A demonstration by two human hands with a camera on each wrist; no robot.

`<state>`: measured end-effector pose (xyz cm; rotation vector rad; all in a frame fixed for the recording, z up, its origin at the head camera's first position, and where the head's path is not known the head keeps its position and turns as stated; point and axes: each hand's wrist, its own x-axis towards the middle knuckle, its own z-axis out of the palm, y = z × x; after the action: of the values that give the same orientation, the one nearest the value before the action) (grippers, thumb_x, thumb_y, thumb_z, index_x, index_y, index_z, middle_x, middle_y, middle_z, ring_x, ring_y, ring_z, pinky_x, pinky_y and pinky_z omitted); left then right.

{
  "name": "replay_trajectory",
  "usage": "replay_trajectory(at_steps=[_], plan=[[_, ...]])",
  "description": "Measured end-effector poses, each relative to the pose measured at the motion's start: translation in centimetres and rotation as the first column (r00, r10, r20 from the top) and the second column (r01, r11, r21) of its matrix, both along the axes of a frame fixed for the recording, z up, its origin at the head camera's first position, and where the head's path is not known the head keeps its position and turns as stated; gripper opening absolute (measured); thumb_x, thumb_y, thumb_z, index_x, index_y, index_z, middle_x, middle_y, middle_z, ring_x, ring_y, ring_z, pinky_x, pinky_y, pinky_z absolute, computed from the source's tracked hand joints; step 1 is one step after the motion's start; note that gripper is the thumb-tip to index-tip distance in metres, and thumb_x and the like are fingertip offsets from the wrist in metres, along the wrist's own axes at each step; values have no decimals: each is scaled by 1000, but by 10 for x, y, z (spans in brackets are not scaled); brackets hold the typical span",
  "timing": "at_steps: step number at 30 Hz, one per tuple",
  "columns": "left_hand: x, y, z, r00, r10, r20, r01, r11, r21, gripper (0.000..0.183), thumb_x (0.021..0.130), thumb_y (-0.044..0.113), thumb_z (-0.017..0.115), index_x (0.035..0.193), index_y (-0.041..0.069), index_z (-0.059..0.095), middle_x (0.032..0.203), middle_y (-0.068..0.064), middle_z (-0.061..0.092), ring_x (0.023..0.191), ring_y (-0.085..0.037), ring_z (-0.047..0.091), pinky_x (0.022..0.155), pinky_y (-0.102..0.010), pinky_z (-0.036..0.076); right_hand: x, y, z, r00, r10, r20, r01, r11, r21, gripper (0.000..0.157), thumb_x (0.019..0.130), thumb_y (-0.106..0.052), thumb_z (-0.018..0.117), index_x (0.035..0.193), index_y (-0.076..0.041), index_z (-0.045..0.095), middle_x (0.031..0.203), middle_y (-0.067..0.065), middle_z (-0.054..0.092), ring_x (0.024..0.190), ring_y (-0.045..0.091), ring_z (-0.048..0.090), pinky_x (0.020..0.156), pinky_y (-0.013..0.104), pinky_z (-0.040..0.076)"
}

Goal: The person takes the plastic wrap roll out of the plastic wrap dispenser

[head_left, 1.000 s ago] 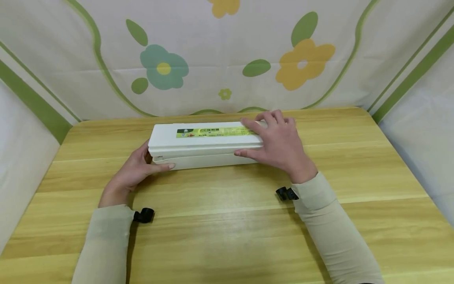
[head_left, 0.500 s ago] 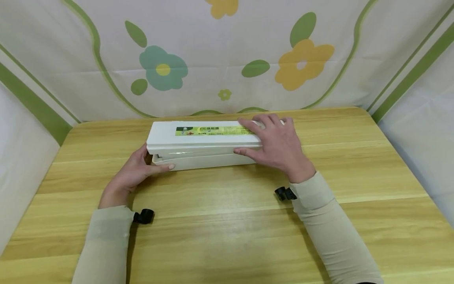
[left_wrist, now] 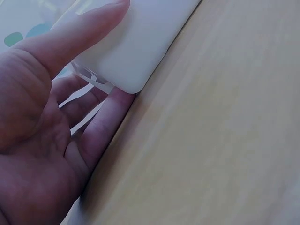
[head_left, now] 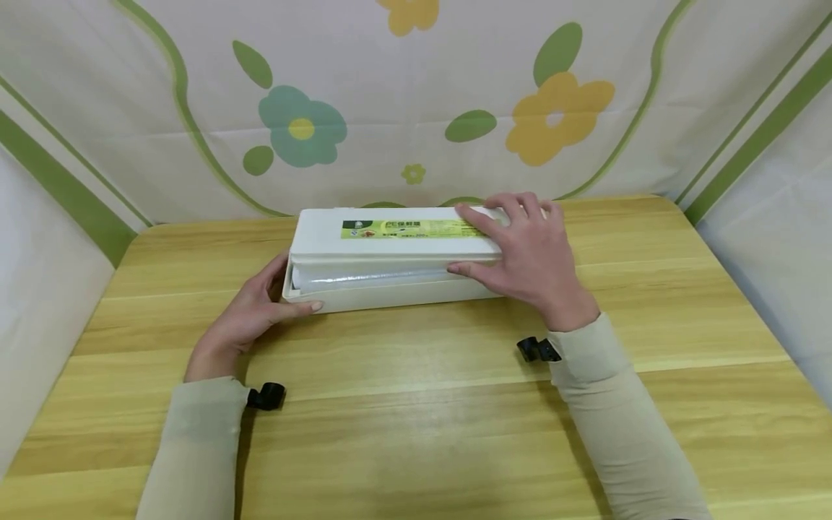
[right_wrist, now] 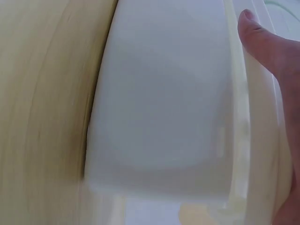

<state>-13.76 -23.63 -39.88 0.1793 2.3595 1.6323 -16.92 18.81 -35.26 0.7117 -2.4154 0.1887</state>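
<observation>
A long white cling film box (head_left: 390, 297) stands near the table's back edge. Its lid (head_left: 318, 235), with a green and yellow label, is raised at the front, and a shiny roll of film (head_left: 364, 279) shows in the gap. My left hand (head_left: 250, 310) holds the box's left end, thumb on the front wall and fingers around the end; in the left wrist view the fingertips pass behind the box (left_wrist: 140, 42). At the right end my right hand (head_left: 529, 256) grips the lid, thumb at its front edge and fingers across the top. The right wrist view shows that thumb (right_wrist: 262, 42) against the lid's edge.
The wooden table (head_left: 403, 419) extends in front of the box and to both sides. Behind it hangs a white curtain (head_left: 390, 94) with flowers and green lines. Black camera mounts (head_left: 266, 396) sit at both sleeves.
The lid has risen and shifted back and right with my right hand, widening the front gap so the film roll shows. My left hand stays at the box's left end.
</observation>
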Motion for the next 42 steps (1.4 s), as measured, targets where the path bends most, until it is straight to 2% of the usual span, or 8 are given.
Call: replay_trajectory(at_steps=[3, 6, 16, 25, 30, 36, 42], plan=[[0, -1, 1, 1000, -2, 3, 2, 1000, -15, 104, 90, 21, 90, 169, 44, 27, 163, -2, 45, 145, -19, 41, 112, -19, 39, -1, 10, -1, 1000, 2, -14, -2, 1000, -20, 85, 76, -80, 76, 146, -33, 68, 131, 16, 68, 117, 43, 60, 93, 66, 47], [-1, -1, 0, 1000, -8, -5, 8, 1000, -11, 102, 91, 21, 89, 169, 41, 28, 159, -3, 47, 140, -19, 44, 105, -14, 41, -2, 20, -1, 1000, -3, -19, 2, 999, -40, 83, 77, -79, 75, 146, -32, 68, 130, 17, 68, 116, 44, 62, 90, 67, 47], [-3, 1, -1, 1000, 1, 20, -1, 1000, 10, 103, 90, 16, 89, 170, 40, 28, 155, -3, 45, 136, -21, 43, 104, -16, 42, 1, 62, -1, 996, -86, 18, 87, 992, -94, 82, 77, -76, 74, 147, -33, 68, 131, 20, 67, 115, 49, 61, 92, 71, 44], [-5, 0, -3, 1000, -3, 4, 3, 1000, 11, 102, 89, 15, 91, 169, 37, 31, 153, -3, 47, 133, -23, 45, 102, -19, 45, 4, 108, -9, 977, -184, 109, 200, 966, -163, 81, 73, -59, 89, 147, -33, 68, 130, 19, 67, 121, 48, 59, 95, 72, 39], [-4, -3, -2, 1000, -15, 9, 15, 1000, 15, 101, 90, 16, 89, 169, 38, 30, 154, -3, 46, 134, -23, 44, 103, -18, 45, 5, 126, -13, 960, -222, 168, 252, 950, -186, 80, 75, -55, 90, 148, -32, 67, 133, 19, 66, 124, 48, 58, 98, 73, 35], [-3, -6, -2, 999, -31, 27, 30, 999, 41, 100, 92, 17, 88, 170, 40, 28, 157, -3, 44, 136, -23, 44, 103, -16, 45, 5, 142, -16, 948, -239, 209, 283, 935, -214, 78, 78, -51, 91, 149, -33, 66, 135, 19, 66, 130, 49, 54, 106, 76, 33], [-2, -7, -2, 998, -46, 34, 44, 998, 49, 98, 94, 17, 86, 169, 41, 28, 156, -4, 44, 134, -24, 46, 102, -18, 46, 7, 155, -21, 946, -240, 218, 286, 933, -218, 76, 78, -49, 92, 147, -31, 68, 132, 20, 65, 133, 48, 51, 102, 75, 34]])
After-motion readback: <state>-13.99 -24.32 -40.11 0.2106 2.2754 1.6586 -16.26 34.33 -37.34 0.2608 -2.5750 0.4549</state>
